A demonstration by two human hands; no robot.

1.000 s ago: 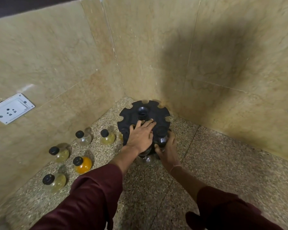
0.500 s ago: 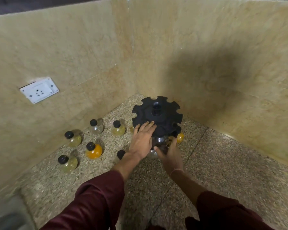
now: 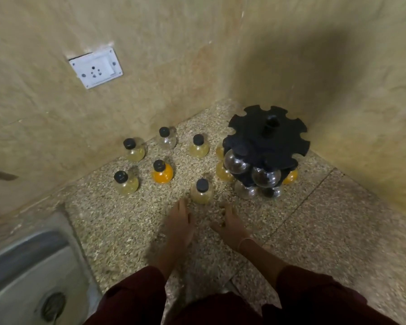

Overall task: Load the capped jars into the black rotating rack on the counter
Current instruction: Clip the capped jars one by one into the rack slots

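Left hand [image 3: 179, 225] and right hand [image 3: 232, 222], fingers loosely extended, held nothing; both lay just short of a capped jar [image 3: 201, 193] that stood on the counter [image 3: 314, 219], left of the black rack [image 3: 267, 137]

Dim, warm yellowish light, with a broad soft shadow on the right wall [image 3: 314, 73] above the black rack [image 3: 267, 137]. The left hand [image 3: 179, 222] and right hand [image 3: 232, 225] are motion-smeared, and the whole frame is soft. Wide-angle distortion bends the sink [image 3: 21, 266]. Small glints sit on the racked clear jars [image 3: 236, 161].
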